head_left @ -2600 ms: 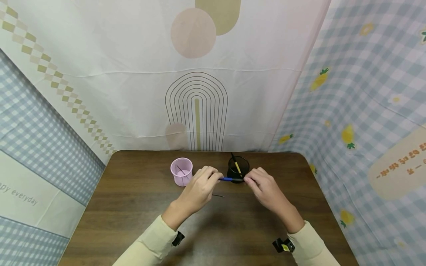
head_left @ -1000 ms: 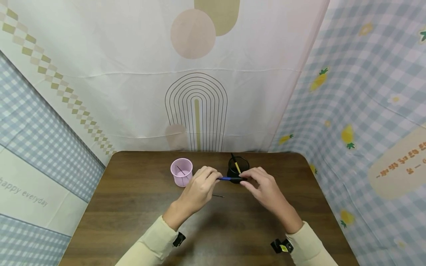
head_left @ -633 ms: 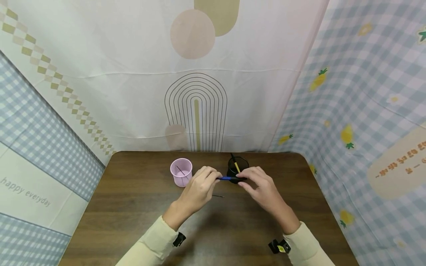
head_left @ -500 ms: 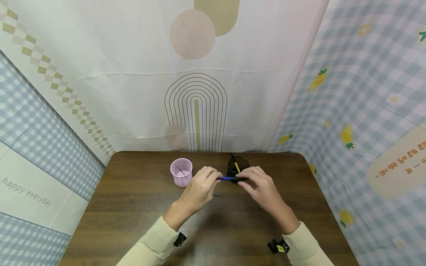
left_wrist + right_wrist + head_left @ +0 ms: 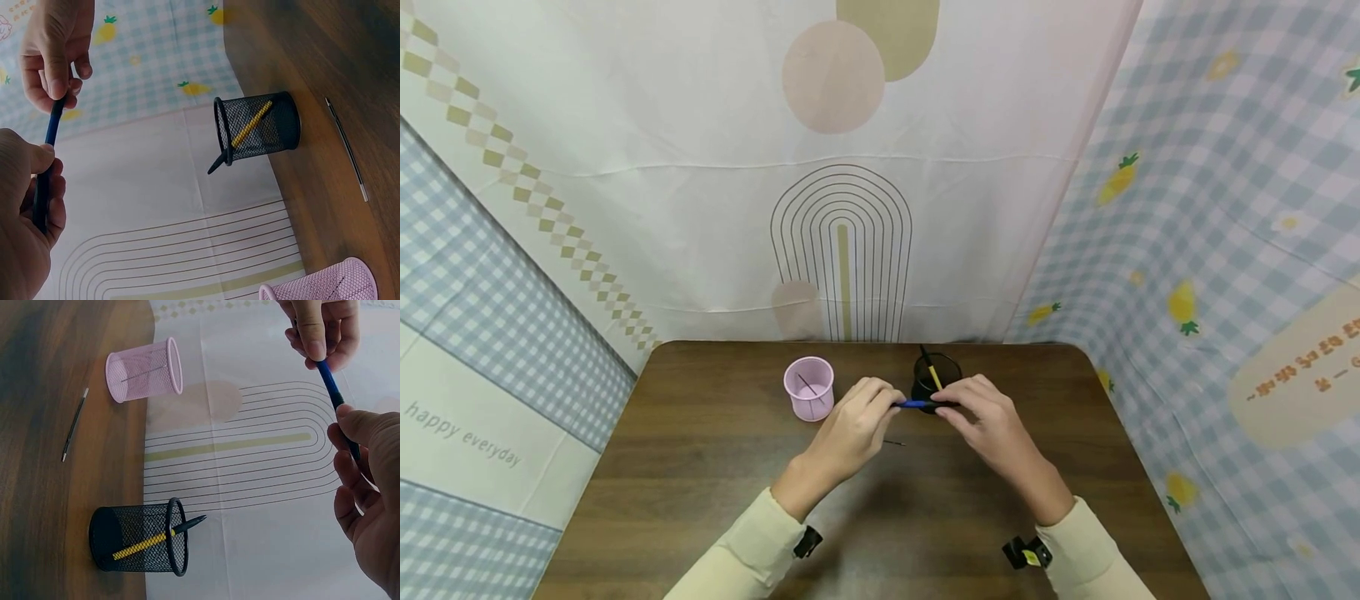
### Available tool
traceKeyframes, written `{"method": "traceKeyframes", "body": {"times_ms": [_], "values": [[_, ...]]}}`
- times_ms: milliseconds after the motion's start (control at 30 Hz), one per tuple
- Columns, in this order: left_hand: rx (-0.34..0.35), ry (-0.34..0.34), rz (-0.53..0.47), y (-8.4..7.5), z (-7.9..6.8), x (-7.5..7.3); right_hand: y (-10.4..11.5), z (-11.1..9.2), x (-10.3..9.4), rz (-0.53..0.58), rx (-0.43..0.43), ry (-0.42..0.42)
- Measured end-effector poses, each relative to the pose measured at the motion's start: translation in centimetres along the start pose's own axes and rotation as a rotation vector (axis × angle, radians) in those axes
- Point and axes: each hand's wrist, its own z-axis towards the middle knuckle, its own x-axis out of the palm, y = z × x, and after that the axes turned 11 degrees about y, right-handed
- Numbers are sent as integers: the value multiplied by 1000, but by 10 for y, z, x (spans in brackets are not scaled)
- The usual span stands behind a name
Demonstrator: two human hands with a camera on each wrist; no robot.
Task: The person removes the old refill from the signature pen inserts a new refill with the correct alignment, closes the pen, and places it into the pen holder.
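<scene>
My left hand (image 5: 852,427) pinches the blue end of a blue-and-black pen (image 5: 915,404), held level above the table. My right hand (image 5: 988,421) grips its black end between thumb and fingers. In the right wrist view the right thumb lies on the black grip part, and the rest of the barrel runs down past the fingers. A slim dark pen refill (image 5: 347,150) with a pale end lies on the table, below and between the hands. Beyond the right hand stands a black mesh pen cup (image 5: 134,519) with a yellow-and-black pen (image 5: 150,544) leaning in it.
A pink mesh pen cup (image 5: 809,408) stands left of the left hand, with a thin dark stick (image 5: 144,373) inside. The brown wooden table (image 5: 715,467) ends at a patterned cloth backdrop (image 5: 715,242); a checked cloth (image 5: 1150,333) hangs on the right.
My right hand has shifted left along the pen from its end, its fingers loosening and taking a new grip. My left hand has barely moved. Both cups and the refill stay put.
</scene>
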Motion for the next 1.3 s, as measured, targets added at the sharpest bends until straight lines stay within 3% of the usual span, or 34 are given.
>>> {"method": "traceKeyframes", "body": {"times_ms": [600,1033,1300], "values": [[-22,-1,23,10,-2,7,-11,11,-14,-63,29,49],[-107,23,65,26,-28,6,-44,12,-35,-159,83,56],[-96,91,112,33,-45,9,-68,11,-40,-191,191,112]]}}
